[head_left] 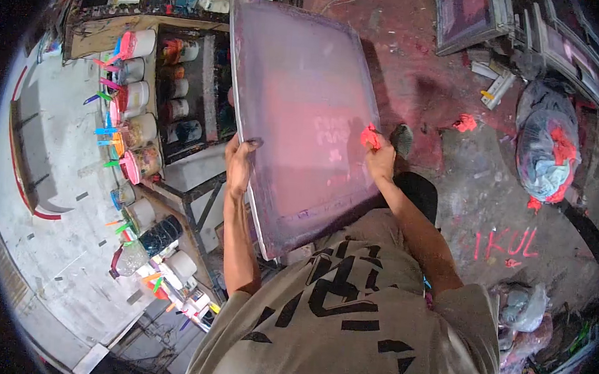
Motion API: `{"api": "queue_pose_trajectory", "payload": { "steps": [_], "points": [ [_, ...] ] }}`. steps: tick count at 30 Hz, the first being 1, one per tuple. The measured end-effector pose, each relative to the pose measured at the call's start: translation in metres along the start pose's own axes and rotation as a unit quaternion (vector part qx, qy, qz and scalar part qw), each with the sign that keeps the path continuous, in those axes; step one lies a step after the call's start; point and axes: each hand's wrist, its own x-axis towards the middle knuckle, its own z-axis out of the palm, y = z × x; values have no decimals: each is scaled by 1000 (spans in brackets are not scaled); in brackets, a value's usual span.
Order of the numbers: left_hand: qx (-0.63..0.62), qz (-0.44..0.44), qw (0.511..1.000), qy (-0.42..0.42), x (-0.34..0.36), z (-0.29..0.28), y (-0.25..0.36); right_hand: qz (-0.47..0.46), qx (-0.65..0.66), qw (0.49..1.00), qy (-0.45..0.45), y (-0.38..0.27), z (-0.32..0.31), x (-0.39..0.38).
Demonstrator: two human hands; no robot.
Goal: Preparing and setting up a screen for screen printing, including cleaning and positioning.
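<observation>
A large screen-printing frame [306, 84] with a pinkish mesh is held up in front of my body, tilted. My left hand [239, 166] is closed around its left edge, the thumb lying over the front rim. At the opposite edge, my right hand [381, 163] grips a crumpled bright red-pink rag [370, 136]. The rag is at the mesh near the right rim; whether it presses on it I cannot tell. Pale printed shapes show in the mesh beside the rag, and a red tint covers the lower half.
Shelves with paint tubs [138, 129] and coloured spatulas stand to my left, beside a long white table [70, 241]. More frames [471, 19] lean at the far right. A bulging plastic bag [549, 144] with red rags sits on the stained floor, near a loose rag [464, 122].
</observation>
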Motion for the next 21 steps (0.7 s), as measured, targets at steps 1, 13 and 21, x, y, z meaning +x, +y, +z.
{"api": "queue_pose_trajectory", "payload": {
  "steps": [1,13,21],
  "points": [
    [-35,18,999,14,-6,1,0,-19,49,999,6,-13,8,-2],
    [-156,15,986,50,-28,-44,-45,-97,-109,988,-57,21,20,-19],
    [-153,-4,988,34,-9,-61,-69,-295,-60,891,-340,-46,21,-82]
  ]
}}
